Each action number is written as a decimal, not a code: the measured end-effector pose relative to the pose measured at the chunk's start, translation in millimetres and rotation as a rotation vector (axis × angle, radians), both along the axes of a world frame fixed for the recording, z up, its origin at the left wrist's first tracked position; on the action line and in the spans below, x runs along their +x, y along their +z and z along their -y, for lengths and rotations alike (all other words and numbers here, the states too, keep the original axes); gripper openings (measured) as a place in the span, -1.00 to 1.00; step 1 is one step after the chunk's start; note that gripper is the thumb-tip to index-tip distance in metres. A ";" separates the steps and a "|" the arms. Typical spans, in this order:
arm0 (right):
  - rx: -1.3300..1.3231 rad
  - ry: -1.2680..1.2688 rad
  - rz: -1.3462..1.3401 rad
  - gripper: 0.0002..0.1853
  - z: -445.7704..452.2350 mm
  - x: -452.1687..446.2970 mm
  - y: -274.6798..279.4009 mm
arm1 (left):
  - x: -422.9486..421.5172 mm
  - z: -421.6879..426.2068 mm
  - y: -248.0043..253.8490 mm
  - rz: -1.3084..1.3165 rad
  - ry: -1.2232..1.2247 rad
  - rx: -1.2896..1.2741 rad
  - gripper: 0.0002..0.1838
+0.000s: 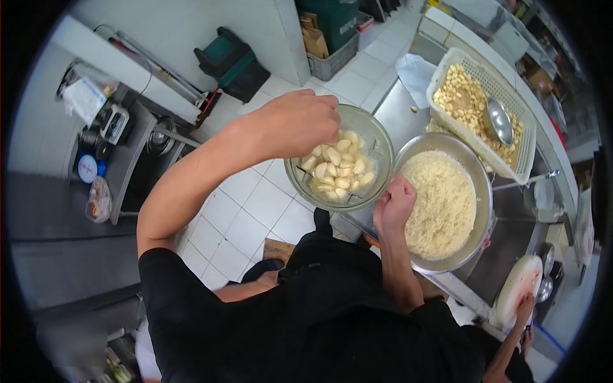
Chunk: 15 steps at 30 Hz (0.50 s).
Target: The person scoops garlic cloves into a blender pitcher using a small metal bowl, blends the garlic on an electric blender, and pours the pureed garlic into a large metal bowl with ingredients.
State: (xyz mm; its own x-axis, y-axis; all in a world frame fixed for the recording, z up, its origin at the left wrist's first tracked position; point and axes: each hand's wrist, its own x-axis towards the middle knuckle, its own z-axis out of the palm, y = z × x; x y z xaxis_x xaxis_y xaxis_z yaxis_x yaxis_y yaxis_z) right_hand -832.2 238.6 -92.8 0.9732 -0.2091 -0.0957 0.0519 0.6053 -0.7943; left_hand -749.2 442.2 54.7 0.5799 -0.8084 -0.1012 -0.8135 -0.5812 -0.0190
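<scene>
A clear, round jar [296, 175] holds many peeled garlic cloves [341, 163], with dark blade-like pieces showing at its sides. My left hand [305, 121] is curled closed over the jar's upper left rim; whatever its fingers grip is hidden. At the lower right of the same rim, my right hand [394, 203] is closed in a fist against the jar. Close beside that fist stands a wide metal bowl [483, 191] full of pale, finely chopped garlic [440, 201].
Behind the bowl, a white perforated basket [527, 163] contains more garlic cloves and a metal scoop [500, 121]. A steel counter [393, 105] runs under them. At lower right, another person's hand [525, 309] touches a round white board [518, 287]. Green bins [236, 64] stand beyond the tiled floor.
</scene>
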 end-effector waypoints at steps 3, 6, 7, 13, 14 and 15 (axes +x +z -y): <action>-0.007 -0.051 -0.029 -0.72 -3.2 -11.6 -17.3 | 27.6 5.2 -15.2 -0.041 -0.159 -0.032 -0.98; -0.029 -0.107 -0.034 -0.71 -5.8 -24.2 -26.8 | 44.2 17.3 -27.3 -0.020 -0.328 0.049 -0.95; -0.063 -0.129 -0.029 -0.71 -6.3 -27.1 -29.0 | 48.0 21.9 -31.3 0.027 -0.387 0.103 -0.93; -0.110 -0.193 -0.072 -0.71 -8.1 -44.1 -46.2 | 50.9 50.1 -67.7 0.274 -0.506 0.073 -0.95; -0.106 -0.203 -0.078 -0.71 -7.8 -47.3 -48.8 | 49.5 55.0 -71.6 0.268 -0.517 0.074 -0.95; -0.126 -0.191 -0.097 -0.71 -7.9 -51.8 -51.2 | 47.3 59.0 -75.0 0.266 -0.534 0.072 -0.94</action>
